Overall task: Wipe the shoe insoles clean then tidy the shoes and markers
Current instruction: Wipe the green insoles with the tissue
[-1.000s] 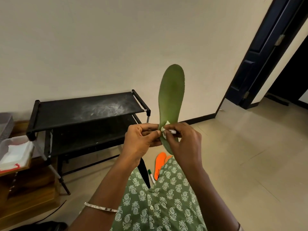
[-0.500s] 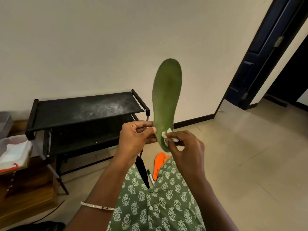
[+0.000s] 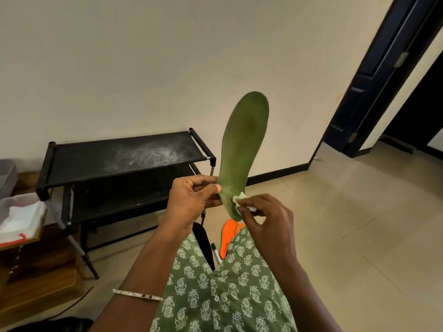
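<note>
A green insole [image 3: 242,149] stands upright in front of me, toe end up. My left hand [image 3: 191,200] pinches its left edge near the heel. My right hand [image 3: 268,219] pinches a small white wipe [image 3: 239,200] and presses it against the heel end of the insole. On the floor below, an orange insole [image 3: 226,238], a black insole [image 3: 203,243] and a green-capped marker [image 3: 215,252] lie partly hidden behind my patterned green clothing.
A black two-tier shoe rack [image 3: 119,159] stands against the wall at left, dusty on top. A clear plastic box [image 3: 16,212] with white cloth sits on a wooden stand at far left. A dark door [image 3: 374,80] is open at right over tiled floor.
The insole has turned so its face shows wider, and its toe has tilted to the right. My right hand with the wipe has slid a little lower and to the right along the heel.
</note>
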{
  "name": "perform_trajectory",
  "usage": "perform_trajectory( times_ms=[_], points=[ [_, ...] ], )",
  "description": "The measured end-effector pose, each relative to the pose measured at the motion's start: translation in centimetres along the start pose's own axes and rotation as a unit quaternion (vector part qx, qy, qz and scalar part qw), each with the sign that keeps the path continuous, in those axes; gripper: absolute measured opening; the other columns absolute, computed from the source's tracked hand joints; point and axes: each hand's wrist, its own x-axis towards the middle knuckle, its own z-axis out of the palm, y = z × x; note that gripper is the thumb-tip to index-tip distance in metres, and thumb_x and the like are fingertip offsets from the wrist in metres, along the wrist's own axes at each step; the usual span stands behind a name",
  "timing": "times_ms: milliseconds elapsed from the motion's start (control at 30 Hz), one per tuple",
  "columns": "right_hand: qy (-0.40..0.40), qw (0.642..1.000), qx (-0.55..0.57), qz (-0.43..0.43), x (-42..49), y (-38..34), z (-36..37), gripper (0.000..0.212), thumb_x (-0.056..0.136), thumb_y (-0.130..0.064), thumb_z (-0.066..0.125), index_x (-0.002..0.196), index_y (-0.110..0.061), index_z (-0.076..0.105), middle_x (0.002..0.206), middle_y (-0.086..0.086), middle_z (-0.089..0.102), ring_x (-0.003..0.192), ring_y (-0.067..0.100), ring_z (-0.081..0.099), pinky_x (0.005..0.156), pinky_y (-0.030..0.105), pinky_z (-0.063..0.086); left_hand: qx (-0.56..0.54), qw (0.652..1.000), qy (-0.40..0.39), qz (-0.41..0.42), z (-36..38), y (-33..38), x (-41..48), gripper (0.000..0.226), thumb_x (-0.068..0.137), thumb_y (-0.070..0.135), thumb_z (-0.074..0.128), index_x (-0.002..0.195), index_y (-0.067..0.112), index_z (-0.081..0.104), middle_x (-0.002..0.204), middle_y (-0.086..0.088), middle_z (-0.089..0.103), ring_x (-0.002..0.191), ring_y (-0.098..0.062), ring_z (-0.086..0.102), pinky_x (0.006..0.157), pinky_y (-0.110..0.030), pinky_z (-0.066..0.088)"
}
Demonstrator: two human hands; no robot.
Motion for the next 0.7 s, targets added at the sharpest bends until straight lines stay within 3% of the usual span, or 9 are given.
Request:
perform_trajectory(
  times_ms=[300, 500, 700],
  points=[
    [0.071, 0.997, -0.027, -0.015, 4.9, 0.5, -0.6, 0.014, 0.082, -0.008, 0.078, 0.094, -0.013, 0.079, 0.09, -0.002, 0.072, 0.076, 0.006, 0.065, 0.068, 0.025, 0.056, 0.077, 0.995, -0.065, 0.009, 1.2, -0.5, -0.4, 0.018, 0.086, -0.008, 0.069, 0.088, 0.007, 0.077, 0.078, -0.015, 0.076, 0.067, -0.024, 0.073, 0.062, -0.028, 0.059],
    [0.002, 0.999, -0.02, -0.046, 0.5, -0.4, 1.0, 0.016, 0.083, -0.011, 0.078, 0.098, -0.014, 0.078, 0.094, -0.002, 0.071, 0.081, 0.012, 0.065, 0.067, 0.036, 0.057, 0.095, 0.994, -0.038, 0.026, -0.1, -0.2, 0.0, 0.016, 0.085, -0.007, 0.07, 0.095, 0.003, 0.077, 0.083, -0.016, 0.076, 0.076, -0.03, 0.075, 0.065, -0.03, 0.061],
    [0.043, 0.997, -0.042, -0.042, 4.2, 0.6, -0.5, 0.014, 0.08, -0.008, 0.08, 0.093, -0.013, 0.079, 0.09, 0.0, 0.073, 0.075, 0.012, 0.066, 0.067, 0.032, 0.057, 0.142, 0.987, -0.062, 0.033, 0.2, -0.4, 0.1, 0.02, 0.083, -0.01, 0.069, 0.09, 0.006, 0.079, 0.076, -0.015, 0.075, 0.064, -0.023, 0.071, 0.062, -0.029, 0.059]
  ],
)
